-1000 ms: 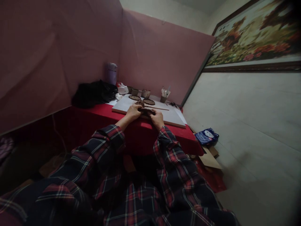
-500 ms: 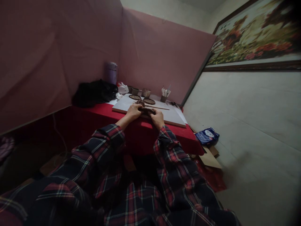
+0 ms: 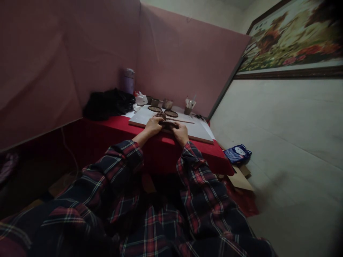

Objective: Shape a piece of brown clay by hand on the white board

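Note:
Between my two hands is a flat dark brown piece [image 3: 168, 124], perhaps clay, held above the near edge of a pale board [image 3: 199, 132]. My left hand [image 3: 153, 126] grips its left end, and my right hand [image 3: 180, 133] pinches the right end. The fingers partly hide the piece. Just beyond it sits a rough brown lump [image 3: 160, 115], with a thin brown stick [image 3: 180, 121] lying to its right. Two dark-rimmed round discs [image 3: 170, 113] rest farther back on the board.
A black bag [image 3: 108, 104] and a purple bottle [image 3: 129, 80] stand at the left of the red-covered table [image 3: 112, 125]. Small pots [image 3: 168, 104] line the back. A holder with white tools [image 3: 188, 109] is at the right. A blue packet [image 3: 238, 153] lies below, beside the wall.
The view has shifted slightly, so the scene sits a little differently in the picture. Both hands keep hold of the flat brown piece, with hardly any movement.

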Motion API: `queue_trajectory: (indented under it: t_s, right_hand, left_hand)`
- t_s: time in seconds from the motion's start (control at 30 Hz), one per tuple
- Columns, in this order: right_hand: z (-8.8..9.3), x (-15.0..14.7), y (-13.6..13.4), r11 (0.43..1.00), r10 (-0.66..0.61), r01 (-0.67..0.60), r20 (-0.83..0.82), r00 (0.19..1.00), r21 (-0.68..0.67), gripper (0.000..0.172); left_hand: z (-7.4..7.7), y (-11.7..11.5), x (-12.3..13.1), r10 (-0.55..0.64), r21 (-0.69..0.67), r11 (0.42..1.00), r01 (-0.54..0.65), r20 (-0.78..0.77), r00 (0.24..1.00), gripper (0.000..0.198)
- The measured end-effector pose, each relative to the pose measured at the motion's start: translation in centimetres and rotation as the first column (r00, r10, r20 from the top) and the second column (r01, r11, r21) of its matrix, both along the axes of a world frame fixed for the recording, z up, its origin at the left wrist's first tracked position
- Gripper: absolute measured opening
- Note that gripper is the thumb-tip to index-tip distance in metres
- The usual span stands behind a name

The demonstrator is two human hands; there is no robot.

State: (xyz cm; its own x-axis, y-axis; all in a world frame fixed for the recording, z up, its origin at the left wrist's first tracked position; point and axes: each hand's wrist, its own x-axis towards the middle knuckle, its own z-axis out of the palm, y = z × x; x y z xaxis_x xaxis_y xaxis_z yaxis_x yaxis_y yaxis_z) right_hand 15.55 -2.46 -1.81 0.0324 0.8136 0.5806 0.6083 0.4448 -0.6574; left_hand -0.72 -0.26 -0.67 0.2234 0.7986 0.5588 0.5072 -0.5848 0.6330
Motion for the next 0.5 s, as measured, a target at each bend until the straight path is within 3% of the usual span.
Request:
queue_trajectory:
  t_s: [0.5]
  right_hand:
    - [0.20,-0.14,-0.33,1.000,-0.026,0.026,0.010,1.000,-0.018,0.020]
  left_hand:
    - [0.03,-0.04,0.03,0.011,0.013,1.000,-0.011,-0.004,1.000,0.024]
